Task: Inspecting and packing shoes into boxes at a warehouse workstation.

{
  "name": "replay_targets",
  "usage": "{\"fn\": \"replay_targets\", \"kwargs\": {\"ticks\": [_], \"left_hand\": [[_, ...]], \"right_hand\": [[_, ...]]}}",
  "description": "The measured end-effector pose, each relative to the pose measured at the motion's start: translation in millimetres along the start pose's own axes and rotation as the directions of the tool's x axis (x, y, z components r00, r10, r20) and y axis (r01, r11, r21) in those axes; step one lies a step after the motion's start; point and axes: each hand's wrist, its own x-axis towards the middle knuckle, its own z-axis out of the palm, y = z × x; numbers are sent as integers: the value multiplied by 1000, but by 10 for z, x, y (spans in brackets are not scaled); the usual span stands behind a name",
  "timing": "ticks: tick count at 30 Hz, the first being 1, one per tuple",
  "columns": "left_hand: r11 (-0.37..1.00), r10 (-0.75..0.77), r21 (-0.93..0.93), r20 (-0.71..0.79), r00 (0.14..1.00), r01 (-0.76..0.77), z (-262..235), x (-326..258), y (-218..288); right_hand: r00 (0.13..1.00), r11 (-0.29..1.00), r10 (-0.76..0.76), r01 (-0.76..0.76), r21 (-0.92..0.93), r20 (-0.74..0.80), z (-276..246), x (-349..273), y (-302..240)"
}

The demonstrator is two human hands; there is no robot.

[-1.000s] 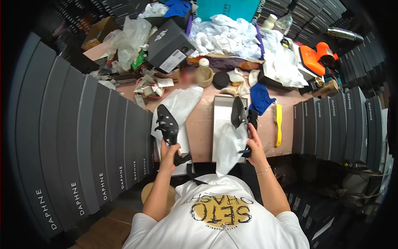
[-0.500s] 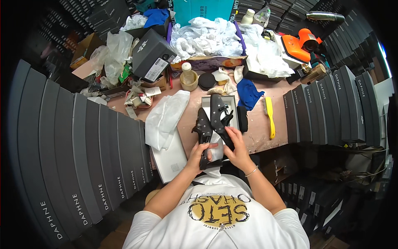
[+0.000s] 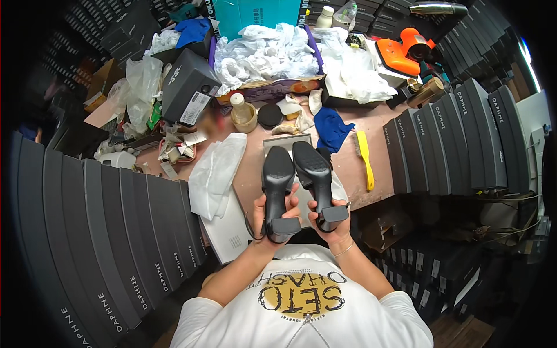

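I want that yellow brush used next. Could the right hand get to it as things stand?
Probably not straight away: the right hand is full, gripping a black block-heeled shoe. The yellow brush lies uncovered on the table just right of it, so the way itself looks free.

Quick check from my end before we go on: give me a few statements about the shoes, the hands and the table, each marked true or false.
1. Each hand holds one black block-heeled shoe: left hand the left shoe, right hand the right shoe. True.
2. The soles face down at the table. False: they face up toward the camera.
3. A yellow brush lies right of the shoes. True.
4. The blue cloth is draped over the shoes. False: it lies apart on the table.
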Motion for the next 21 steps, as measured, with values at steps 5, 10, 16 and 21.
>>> {"fn": "replay_targets", "kwargs": {"ticks": [5, 10, 16, 21], "left_hand": [[999, -17, -31, -8, 1000, 17, -62, -20, -19], [999, -16, -35, -10, 1000, 15, -74, -37, -52], [995, 13, 103, -4, 1000, -13, -202, -127, 134], [-1, 701, 1000, -18, 713, 26, -267, -722, 859]], "right_hand": [[997, 997, 72, -72, 25, 9, -151, 51, 20], [998, 999, 45, -44, 25, -38, -139, 50, 21], [999, 987, 24, -28, -155, -29, -6, 19, -14], [966, 834, -245, 252, -491, 79, 93, -169, -626]]}}
